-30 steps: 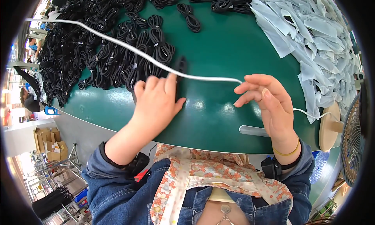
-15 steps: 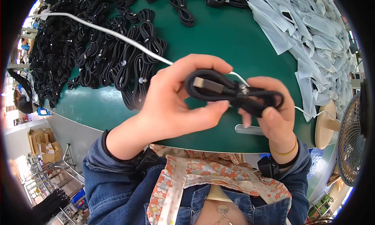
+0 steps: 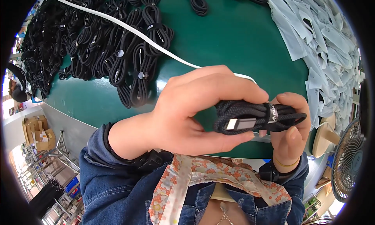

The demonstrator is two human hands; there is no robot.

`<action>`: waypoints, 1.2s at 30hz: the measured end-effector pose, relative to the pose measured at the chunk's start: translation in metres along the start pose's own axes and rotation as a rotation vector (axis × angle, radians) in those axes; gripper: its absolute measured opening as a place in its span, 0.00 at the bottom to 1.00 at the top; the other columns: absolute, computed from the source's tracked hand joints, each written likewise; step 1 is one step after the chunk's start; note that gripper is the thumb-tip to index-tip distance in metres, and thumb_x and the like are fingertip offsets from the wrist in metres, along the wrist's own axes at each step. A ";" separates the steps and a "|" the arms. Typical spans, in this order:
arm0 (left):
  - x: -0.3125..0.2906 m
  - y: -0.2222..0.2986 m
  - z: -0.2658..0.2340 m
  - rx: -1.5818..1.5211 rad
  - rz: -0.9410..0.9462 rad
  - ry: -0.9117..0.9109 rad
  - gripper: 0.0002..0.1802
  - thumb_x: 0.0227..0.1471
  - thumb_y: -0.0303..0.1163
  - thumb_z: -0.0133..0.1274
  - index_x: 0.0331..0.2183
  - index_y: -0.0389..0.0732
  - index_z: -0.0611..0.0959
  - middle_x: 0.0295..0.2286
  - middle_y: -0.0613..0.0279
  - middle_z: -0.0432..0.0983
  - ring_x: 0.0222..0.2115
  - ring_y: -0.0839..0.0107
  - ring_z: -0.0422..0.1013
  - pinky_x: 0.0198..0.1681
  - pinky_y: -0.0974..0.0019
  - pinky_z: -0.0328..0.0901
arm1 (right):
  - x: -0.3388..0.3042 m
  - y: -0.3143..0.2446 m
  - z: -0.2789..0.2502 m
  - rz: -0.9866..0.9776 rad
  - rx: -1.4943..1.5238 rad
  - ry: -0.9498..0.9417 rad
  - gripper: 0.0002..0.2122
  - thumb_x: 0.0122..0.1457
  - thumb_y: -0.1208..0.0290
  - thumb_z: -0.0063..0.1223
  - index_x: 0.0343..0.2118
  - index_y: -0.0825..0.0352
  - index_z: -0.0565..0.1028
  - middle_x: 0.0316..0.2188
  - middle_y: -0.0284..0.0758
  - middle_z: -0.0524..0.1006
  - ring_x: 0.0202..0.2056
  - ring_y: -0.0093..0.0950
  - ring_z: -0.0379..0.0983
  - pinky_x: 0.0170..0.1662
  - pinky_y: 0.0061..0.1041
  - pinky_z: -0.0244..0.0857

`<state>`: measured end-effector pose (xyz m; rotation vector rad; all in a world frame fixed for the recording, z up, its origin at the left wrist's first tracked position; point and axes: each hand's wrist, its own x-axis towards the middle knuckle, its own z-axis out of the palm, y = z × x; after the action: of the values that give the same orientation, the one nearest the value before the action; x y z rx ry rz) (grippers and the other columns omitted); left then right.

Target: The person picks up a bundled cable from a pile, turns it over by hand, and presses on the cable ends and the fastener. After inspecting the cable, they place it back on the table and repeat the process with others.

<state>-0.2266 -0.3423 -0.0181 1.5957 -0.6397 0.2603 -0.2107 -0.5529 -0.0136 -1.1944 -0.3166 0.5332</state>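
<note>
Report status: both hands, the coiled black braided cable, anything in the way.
Left hand pinching cable; right hand curled around opposite end. Long white cord passing behind left hand; no visible obstruction.

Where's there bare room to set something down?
The widest bare patch of green tabletop lies beyond the white cord, between the coiled black cables and pale pouches. A narrower strip separates those cables from the tabletop's near-left edge. Crowded: both piles, and near front, where the left hand and right hand have a braided cable bundle between them.
</note>
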 end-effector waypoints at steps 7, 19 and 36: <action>-0.001 -0.001 0.002 0.037 0.055 0.028 0.28 0.21 0.18 0.60 0.33 0.31 0.71 0.26 0.56 0.69 0.24 0.71 0.64 0.23 0.74 0.59 | 0.000 -0.001 0.004 0.008 -0.028 0.057 0.25 0.44 0.64 0.50 0.41 0.77 0.59 0.29 0.41 0.69 0.26 0.24 0.68 0.30 0.18 0.63; -0.001 -0.004 0.004 0.015 0.069 0.028 0.27 0.24 0.20 0.59 0.34 0.30 0.71 0.27 0.54 0.69 0.24 0.70 0.65 0.24 0.74 0.60 | -0.001 -0.005 0.006 0.035 -0.080 0.110 0.25 0.43 0.64 0.49 0.40 0.77 0.59 0.30 0.41 0.68 0.26 0.24 0.67 0.30 0.18 0.62; -0.004 -0.002 0.006 -0.217 -0.174 0.050 0.28 0.30 0.19 0.56 0.39 0.30 0.66 0.31 0.55 0.66 0.29 0.74 0.65 0.30 0.76 0.60 | -0.003 0.001 0.000 -0.110 -0.157 0.060 0.26 0.43 0.63 0.53 0.40 0.77 0.59 0.30 0.41 0.68 0.26 0.22 0.68 0.27 0.16 0.63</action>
<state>-0.2304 -0.3474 -0.0231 1.4214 -0.4696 0.0977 -0.2139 -0.5542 -0.0141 -1.3332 -0.3763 0.3812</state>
